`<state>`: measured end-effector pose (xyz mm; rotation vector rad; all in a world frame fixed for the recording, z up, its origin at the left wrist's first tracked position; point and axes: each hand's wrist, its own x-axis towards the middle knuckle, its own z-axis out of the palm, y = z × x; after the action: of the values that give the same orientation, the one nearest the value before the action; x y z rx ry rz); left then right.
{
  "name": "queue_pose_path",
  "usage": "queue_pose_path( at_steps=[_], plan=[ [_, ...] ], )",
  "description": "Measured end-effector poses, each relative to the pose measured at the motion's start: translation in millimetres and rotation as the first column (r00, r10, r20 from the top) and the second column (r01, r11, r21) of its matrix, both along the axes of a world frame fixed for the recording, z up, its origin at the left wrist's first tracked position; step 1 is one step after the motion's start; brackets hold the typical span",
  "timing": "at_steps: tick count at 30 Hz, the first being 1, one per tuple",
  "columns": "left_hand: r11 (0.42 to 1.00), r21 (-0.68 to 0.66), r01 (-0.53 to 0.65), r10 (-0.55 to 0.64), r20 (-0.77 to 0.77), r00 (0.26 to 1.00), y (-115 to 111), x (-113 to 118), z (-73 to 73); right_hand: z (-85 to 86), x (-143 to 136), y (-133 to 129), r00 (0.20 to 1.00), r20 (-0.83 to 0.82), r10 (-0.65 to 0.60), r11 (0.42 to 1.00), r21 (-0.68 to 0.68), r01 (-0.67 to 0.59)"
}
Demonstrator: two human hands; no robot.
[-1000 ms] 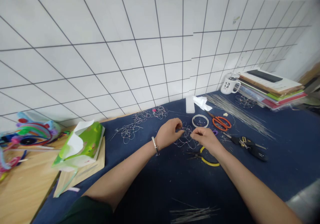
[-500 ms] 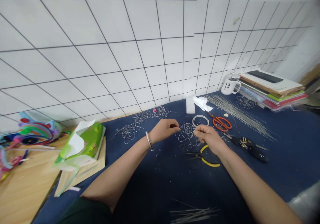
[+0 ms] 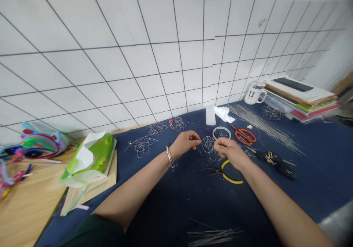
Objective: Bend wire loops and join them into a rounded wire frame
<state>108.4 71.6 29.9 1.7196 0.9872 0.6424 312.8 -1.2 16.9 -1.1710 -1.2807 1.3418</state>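
A tangle of thin looped wire [image 3: 209, 146] hangs between my hands above the dark blue cloth. My left hand [image 3: 188, 143], with a silver bangle on its wrist, pinches the wire's left side. On the right side, my right hand [image 3: 226, 150] grips the wire between thumb and fingers. Just below the right hand lie pliers with yellow handles [image 3: 231, 181]. A round white dish [image 3: 221, 128] holding small beads sits behind the tangle.
Orange-handled scissors [image 3: 245, 136], black-handled pliers [image 3: 285, 169] and long straight wires [image 3: 261, 125] lie to the right. Other wire tangles [image 3: 142, 145] rest at the back left. A green tissue pack [image 3: 103, 155], white mug [image 3: 252, 96] and stacked books [image 3: 309, 103] flank the cloth.
My left hand has moved slightly right, toward my right hand, and the wire loops between them have shifted and bunched closer. My right hand has stayed nearly in place.
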Motion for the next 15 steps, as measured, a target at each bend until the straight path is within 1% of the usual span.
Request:
queue_pose_path(
  at_steps=[3,10,15],
  plan=[
    [0.999,-0.032,0.006,-0.004,0.040,0.999,-1.6,2.4,-2.7,-0.3,-0.3,0.0,1.000,0.007,0.013,1.000,-0.002,-0.013],
    [0.997,-0.063,-0.039,0.046,0.102,0.994,-2.2,3.8,-4.4,0.1,-0.4,-0.5,1.000,0.029,0.010,1.000,0.001,-0.010],
    [0.990,-0.138,-0.003,0.023,0.142,0.990,0.3,-0.5,-2.8,0.7,-0.1,-0.3,0.994,0.104,-0.024,1.000,0.002,0.024]
  ],
)
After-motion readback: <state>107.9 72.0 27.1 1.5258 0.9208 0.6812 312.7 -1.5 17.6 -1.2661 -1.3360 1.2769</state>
